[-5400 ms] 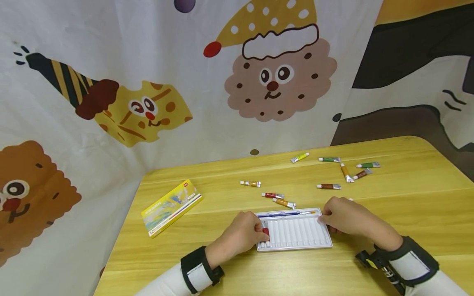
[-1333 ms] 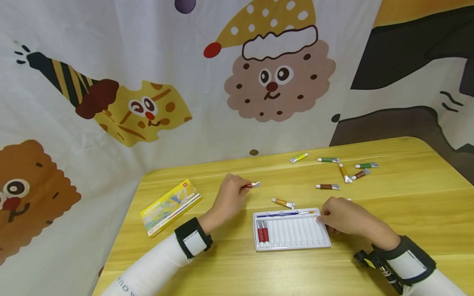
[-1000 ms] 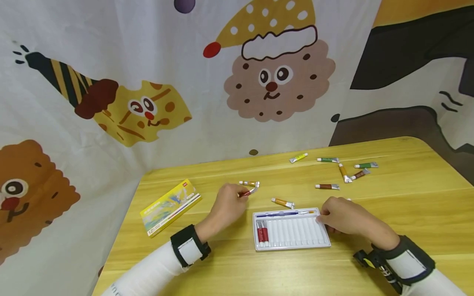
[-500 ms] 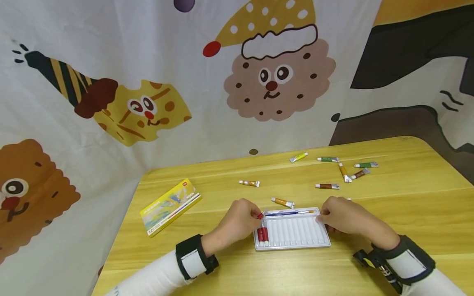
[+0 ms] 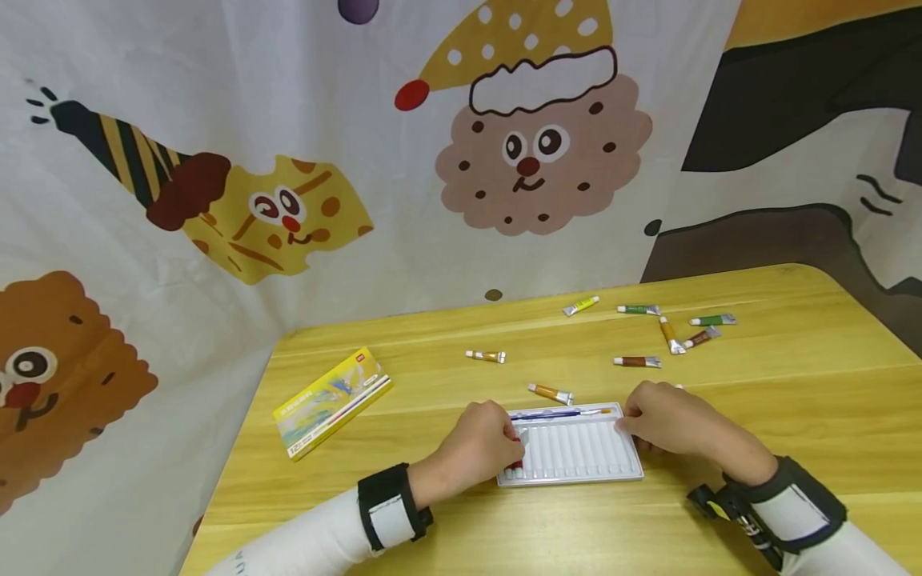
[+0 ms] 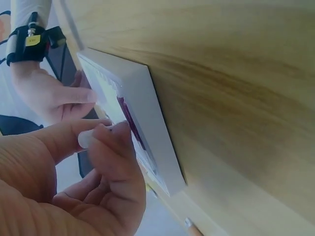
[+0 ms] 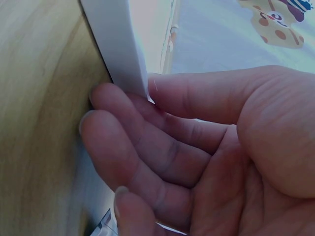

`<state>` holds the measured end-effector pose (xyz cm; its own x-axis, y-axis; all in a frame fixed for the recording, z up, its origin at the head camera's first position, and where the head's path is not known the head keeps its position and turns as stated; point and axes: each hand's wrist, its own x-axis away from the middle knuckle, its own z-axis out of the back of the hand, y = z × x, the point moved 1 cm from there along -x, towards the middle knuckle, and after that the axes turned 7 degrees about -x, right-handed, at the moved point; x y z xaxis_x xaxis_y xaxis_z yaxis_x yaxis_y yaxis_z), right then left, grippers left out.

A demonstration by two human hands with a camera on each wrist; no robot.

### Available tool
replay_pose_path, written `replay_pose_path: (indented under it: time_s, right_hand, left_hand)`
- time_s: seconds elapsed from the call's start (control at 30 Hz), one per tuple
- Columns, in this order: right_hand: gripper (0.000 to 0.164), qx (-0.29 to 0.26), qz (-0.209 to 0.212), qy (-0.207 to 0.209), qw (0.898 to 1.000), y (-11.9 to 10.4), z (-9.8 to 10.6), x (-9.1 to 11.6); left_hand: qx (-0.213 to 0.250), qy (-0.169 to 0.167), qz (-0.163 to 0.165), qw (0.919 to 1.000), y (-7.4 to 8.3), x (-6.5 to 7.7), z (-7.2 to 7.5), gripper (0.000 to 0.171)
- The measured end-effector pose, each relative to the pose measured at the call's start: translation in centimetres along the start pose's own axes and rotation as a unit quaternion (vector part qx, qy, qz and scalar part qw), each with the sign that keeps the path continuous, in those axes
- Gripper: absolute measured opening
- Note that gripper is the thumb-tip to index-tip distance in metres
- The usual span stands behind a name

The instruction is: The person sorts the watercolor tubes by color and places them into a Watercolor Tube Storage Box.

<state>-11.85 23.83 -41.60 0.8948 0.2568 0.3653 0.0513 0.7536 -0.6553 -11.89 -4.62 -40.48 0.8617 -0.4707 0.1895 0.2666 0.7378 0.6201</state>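
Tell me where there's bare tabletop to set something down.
The yellow wooden table is bare between the yellow cardboard box and the left hand, and on the near side of the white plastic tray. It's crowded beyond the right hand, where a green tube, an ochre tube and a brown tube, all small and silver-ended, lie close together.

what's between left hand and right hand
In the head view, a white rectangular plastic tray, a blue-handled paintbrush along its far side, lies between the left hand and the right hand.
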Motion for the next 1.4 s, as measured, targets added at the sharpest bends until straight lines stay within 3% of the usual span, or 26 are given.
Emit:
replay_pose_path:
  time_s: [0.27, 0.6, 0.97, 1.23, 1.4]
  right_hand:
    - [0.024, 0.004, -0.001, 0.000, 1.000, 0.1, 0.0, -0.1]
    - [0.024, 0.001, 0.006, 0.001, 1.000, 0.2, 0.1, 0.0]
    - [0.025, 0.005, -0.001, 0.000, 1.000, 0.1, 0.1, -0.1]
    - [0.025, 0.006, 0.000, -0.001, 1.000, 0.0, 0.0, -0.1]
    - [0.024, 0.003, 0.001, -0.002, 1.000, 0.0, 0.0, -0.1]
  left_hand:
    - [0.030, -0.016, 0.002, 0.9994, 0.0, -0.8, -0.2, 0.051]
    - [0.064, -0.033, 0.021, 0.9972, -0.2, -1.3, -0.3, 0.037]
    - [0.053, -0.040, 0.027, 0.9974, -0.3, -1.6, -0.4, 0.050]
    - [0.057, -0.035, 0.022, 0.9975, -0.6, -1.3, -0.6, 0.040]
    - [0.056, -0.038, 0.016, 0.9976, -0.9, -1.1, -0.6, 0.043]
